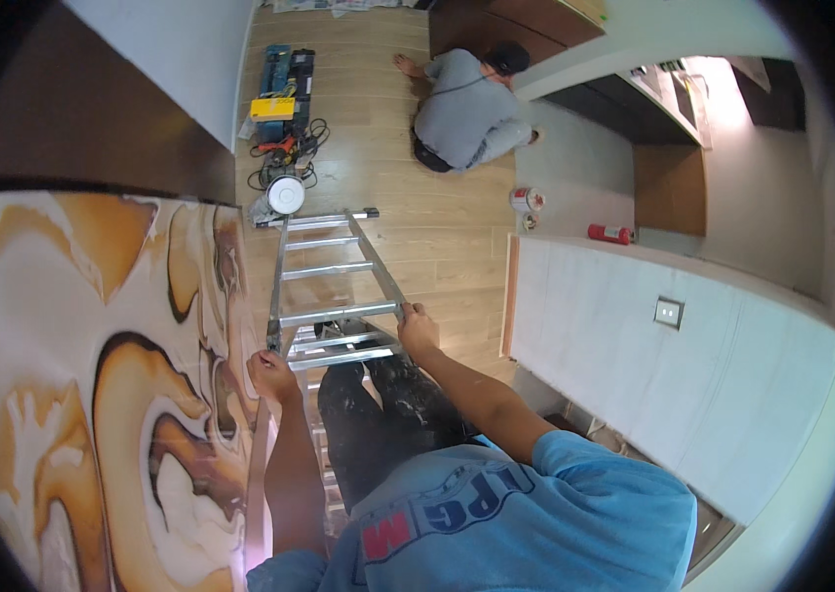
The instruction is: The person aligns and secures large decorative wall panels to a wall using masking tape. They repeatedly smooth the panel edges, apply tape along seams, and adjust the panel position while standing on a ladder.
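The person's blue shirt (536, 513) fills the foreground; the left hand (272, 376) and right hand (417, 331) each grip a rail of the metal ladder (324, 286) standing on the wooden floor (437, 217). Seemingly mid-climb; the next rung needs firm footing.

Shiny bare-metal ladder (324, 281); matt pale wood-plank floor (437, 222).
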Demonstrator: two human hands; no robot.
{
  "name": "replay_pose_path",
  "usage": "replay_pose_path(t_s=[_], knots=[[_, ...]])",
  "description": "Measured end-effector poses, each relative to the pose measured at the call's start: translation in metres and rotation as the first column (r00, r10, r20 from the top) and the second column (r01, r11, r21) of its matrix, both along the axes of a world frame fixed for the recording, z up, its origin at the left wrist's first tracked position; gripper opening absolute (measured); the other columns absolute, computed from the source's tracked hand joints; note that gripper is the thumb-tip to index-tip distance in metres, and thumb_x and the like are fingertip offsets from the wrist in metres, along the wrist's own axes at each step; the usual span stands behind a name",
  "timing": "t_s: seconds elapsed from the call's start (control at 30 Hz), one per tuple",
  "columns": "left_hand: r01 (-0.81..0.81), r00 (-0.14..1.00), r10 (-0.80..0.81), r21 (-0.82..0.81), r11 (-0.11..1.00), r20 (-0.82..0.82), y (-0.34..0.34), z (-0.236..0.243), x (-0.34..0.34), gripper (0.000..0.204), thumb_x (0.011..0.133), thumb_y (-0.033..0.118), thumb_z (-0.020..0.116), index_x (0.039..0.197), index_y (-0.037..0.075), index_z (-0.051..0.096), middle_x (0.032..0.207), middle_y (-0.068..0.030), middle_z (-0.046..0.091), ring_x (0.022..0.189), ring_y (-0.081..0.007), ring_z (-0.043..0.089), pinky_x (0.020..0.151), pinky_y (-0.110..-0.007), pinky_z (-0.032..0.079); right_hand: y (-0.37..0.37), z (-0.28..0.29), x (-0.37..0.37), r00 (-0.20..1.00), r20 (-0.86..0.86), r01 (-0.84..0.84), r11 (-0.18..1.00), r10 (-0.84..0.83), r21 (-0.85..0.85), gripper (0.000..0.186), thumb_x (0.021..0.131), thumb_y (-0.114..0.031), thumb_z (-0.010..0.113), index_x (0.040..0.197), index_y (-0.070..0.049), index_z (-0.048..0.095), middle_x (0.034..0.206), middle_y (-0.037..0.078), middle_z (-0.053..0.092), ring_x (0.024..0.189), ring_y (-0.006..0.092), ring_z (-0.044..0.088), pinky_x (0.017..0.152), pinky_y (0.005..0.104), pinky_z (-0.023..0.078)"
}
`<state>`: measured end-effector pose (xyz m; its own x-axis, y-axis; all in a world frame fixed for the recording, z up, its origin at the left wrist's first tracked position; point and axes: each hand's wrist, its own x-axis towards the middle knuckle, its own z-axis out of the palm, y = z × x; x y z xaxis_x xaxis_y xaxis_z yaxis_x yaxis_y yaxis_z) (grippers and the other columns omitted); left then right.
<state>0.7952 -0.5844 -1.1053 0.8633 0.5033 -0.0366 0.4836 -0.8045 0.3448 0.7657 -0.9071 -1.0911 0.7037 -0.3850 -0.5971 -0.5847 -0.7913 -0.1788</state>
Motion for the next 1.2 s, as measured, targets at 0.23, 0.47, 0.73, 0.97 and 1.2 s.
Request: replay_pose_path(t_s=[0.23,0.47,0.73,0.97,1.2], knots=[[0.083,0.997,-0.083,-0.007,0.997,-0.002,0.000,0.004,0.002,0.021,0.098,0.019,0.060,0.092,0.001,0.068,0.092,-0.0224,0.067,0.086,-0.0426,0.065,0.076,-0.052,0.052,-0.005,-0.004,-0.006,0.994,0.106,0.008,1.000,-0.008,-0.001,0.036,0.094,-0.013,0.063,0.130,-0.006,0.065,0.126,0.019,0.068,0.098,0.0407,0.074,0.083,0.0522,0.061],[-0.010,1.000,0.013,-0.180,0.984,0.013,-0.006,0.017,-0.001,0.032,0.100,0.027,0.063,0.119,0.002,0.067,0.102,-0.0166,0.074,0.091,-0.0386,0.071,0.078,-0.051,0.055,-0.007,-0.001,-0.006,0.994,0.100,0.044,0.999,-0.043,-0.009,0.039,0.093,-0.013,0.065,0.131,-0.008,0.067,0.124,0.017,0.068,0.099,0.0404,0.073,0.084,0.0520,0.061],[0.165,0.925,-0.297,-0.451,0.877,-0.238,0.020,-0.009,0.035,0.061,0.093,0.045,0.077,0.134,0.003,0.063,0.114,-0.0195,0.075,0.106,-0.0398,0.071,0.096,-0.052,0.054,-0.004,-0.011,-0.008,0.989,0.126,0.085,0.996,-0.083,-0.010,0.036,0.092,-0.013,0.064,0.128,-0.010,0.069,0.122,0.018,0.069,0.104,0.0416,0.072,0.087,0.0528,0.060],[0.067,0.874,-0.223,-0.347,0.936,-0.432,0.013,-0.001,0.038,0.041,0.091,0.042,0.072,0.114,0.008,0.075,0.105,-0.0204,0.078,0.100,-0.0454,0.073,0.088,-0.057,0.055,-0.001,-0.007,-0.011,0.999,0.030,-0.036,0.998,0.037,-0.045,0.036,0.095,-0.018,0.064,0.129,-0.010,0.068,0.120,0.018,0.070,0.104,0.0401,0.072,0.087,0.0512,0.061],[0.042,0.881,-0.212,-0.377,0.925,-0.422,0.017,0.010,0.044,0.040,0.089,0.042,0.072,0.109,0.008,0.077,0.102,-0.0187,0.078,0.098,-0.0438,0.073,0.085,-0.055,0.056,0.006,-0.008,-0.011,0.994,0.070,-0.075,0.991,0.083,-0.108,0.034,0.092,-0.020,0.068,0.124,-0.008,0.072,0.115,0.019,0.071,0.099,0.0396,0.073,0.085,0.0503,0.061]])
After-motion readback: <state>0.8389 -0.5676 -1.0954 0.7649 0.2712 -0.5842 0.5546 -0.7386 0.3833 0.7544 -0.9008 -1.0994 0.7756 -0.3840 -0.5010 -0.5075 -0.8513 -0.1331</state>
